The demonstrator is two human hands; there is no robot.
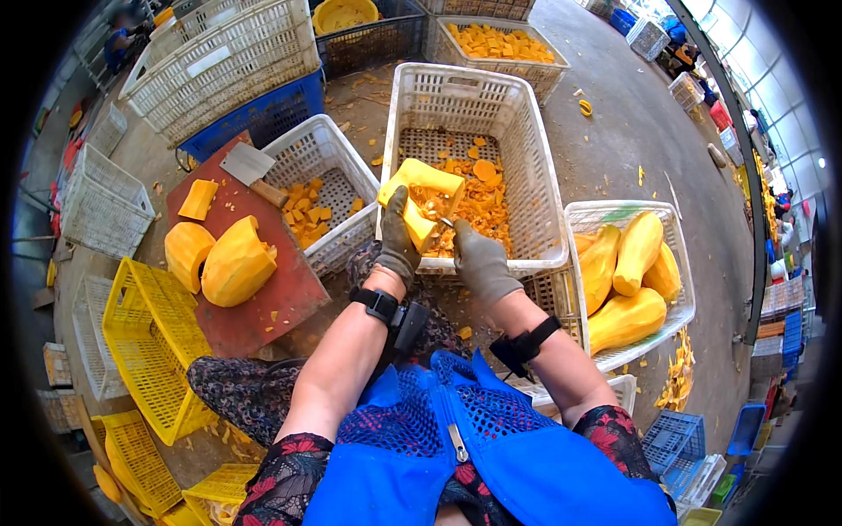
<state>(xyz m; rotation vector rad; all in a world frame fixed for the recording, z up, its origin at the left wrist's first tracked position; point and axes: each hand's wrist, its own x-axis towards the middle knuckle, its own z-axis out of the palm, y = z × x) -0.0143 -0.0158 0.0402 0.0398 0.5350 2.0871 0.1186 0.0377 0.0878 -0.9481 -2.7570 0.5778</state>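
In the head view, both forearms reach forward from the lower edge, each with a black strap at the wrist, and meet over a tall white plastic crate (pixel 526 158). The gloved left hand (pixel 399 241) is raised with fingers curled upward, clamped around a halved peeled pumpkin piece (pixel 421 195) held above the crate's near rim. The gloved right hand (pixel 478 259) sits just beside it, fist closed on a small metal scraping tool (pixel 445 223) whose tip touches the piece's hollow; the tool is too small to identify further. Orange pulp and scraps lie on the crate floor. To the left, a red cutting board (pixel 263 307) carries peeled pumpkin chunks (pixel 224 259) and a cleaver (pixel 250 168). To the right, a white basket (pixel 675 228) holds whole peeled pumpkins (pixel 627 280).
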